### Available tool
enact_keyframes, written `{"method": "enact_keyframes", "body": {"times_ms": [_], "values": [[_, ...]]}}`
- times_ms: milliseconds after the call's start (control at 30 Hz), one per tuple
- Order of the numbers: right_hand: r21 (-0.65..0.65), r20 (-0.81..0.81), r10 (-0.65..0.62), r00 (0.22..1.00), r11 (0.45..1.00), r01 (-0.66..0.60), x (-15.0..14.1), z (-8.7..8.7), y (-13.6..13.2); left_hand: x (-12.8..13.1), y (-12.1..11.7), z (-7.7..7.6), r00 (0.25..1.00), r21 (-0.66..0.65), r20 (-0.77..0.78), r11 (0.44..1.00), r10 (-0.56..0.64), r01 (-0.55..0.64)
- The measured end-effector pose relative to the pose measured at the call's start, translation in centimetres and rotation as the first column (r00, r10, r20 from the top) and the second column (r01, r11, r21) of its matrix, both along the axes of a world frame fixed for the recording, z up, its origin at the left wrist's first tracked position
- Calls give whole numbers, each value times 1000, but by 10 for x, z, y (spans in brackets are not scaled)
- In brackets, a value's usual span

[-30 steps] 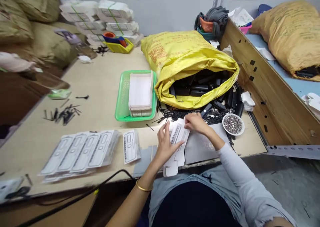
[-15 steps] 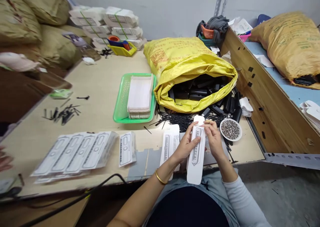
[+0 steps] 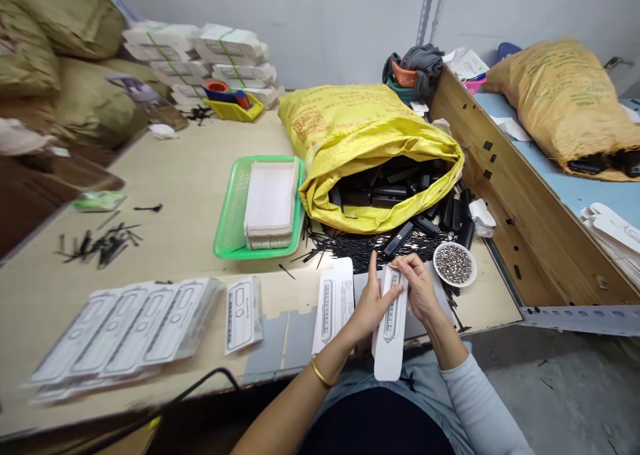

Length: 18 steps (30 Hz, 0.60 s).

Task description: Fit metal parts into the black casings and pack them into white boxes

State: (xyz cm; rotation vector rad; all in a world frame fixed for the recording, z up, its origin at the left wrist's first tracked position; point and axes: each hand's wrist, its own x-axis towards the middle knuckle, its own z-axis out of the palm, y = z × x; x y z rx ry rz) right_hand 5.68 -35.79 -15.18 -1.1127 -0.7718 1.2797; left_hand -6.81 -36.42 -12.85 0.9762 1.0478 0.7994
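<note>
A white printed cardboard box (image 3: 389, 348) is held upright-lengthwise over the table's front edge, its near flap hanging toward my lap. My left hand (image 3: 370, 305) grips its left side, thumb across the printed face and index finger stretched past the far end. With closed fingers, my right hand (image 3: 421, 287) pinches the box's far right corner, where the end flap is folded over. Just left of my hands lies another white printed box (image 3: 334, 301). Beyond them are loose thin black sticks (image 3: 355, 248) and a black plastic piece (image 3: 399, 239).
A yellow sack (image 3: 350, 118) of black pieces lies behind. On its left is a green basket (image 3: 225, 225) with stacked white sheets. A white bowl (image 3: 454, 264) of small metal parts stands at right. Bagged printed packs (image 3: 175, 321) lie at left. A wooden partition (image 3: 500, 195) borders the right.
The box's far end flap, standing up before, is now folded down. My left index finger has straightened away from me. The whole view has shifted slightly.
</note>
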Motion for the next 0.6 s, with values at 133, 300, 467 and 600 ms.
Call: {"method": "enact_keyframes", "body": {"times_ms": [133,300,467,600], "values": [[-132,-155,7,988,991,-28,3,-3,5,1,-5,-9,990,95,-133,994,-43,56],[-95,-148,-130,980,989,117,2,-4,-7,1,1,-2,991,81,-86,990,-105,112],[-3,71,-186,980,982,187,6,-5,-28,3,7,6,968,77,-93,968,-233,240],[23,173,-163,971,987,162,16,2,-22,6,5,11,915,125,-291,937,-280,326]]}}
